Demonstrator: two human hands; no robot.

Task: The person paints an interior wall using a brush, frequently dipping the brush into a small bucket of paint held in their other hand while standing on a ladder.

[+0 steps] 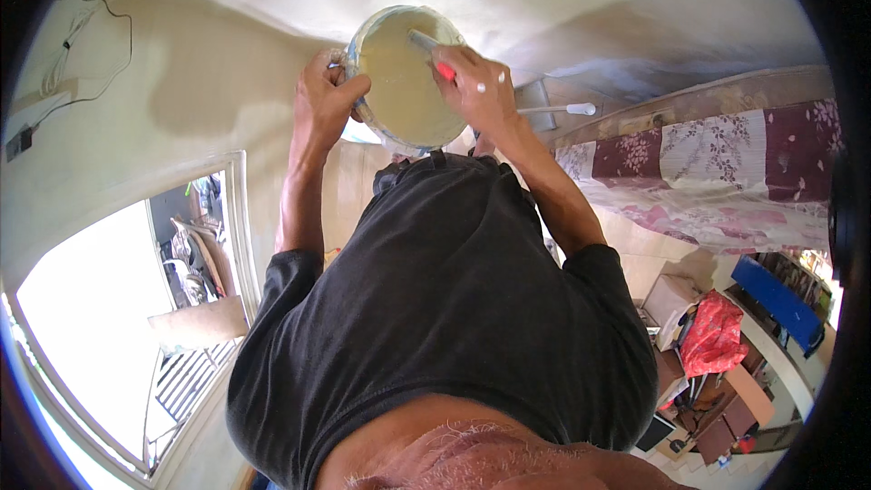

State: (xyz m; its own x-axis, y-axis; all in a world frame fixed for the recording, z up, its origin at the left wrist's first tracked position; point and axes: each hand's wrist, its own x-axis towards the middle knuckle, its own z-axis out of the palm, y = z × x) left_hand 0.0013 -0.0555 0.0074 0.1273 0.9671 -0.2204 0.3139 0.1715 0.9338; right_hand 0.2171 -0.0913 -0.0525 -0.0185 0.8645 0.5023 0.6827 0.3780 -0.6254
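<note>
Pale cream wall [190, 63], maroon-and-white floral fabric [708, 154] at right, bucket [399, 11] of pale yellow liquid [399, 86] before the person's waist [440, 172], left hand [325, 98] pinching its rim, right hand [481, 86] closed round a red-and-grey tool [423, 40], its grey end over the liquid, contact unclear.

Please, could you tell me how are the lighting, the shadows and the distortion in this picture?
Head view: the opening at left is glaring white; head view: soft shadows darken the wall left of the bucket; head view: the opening's frame bows, and the picture's corners are black.
</note>
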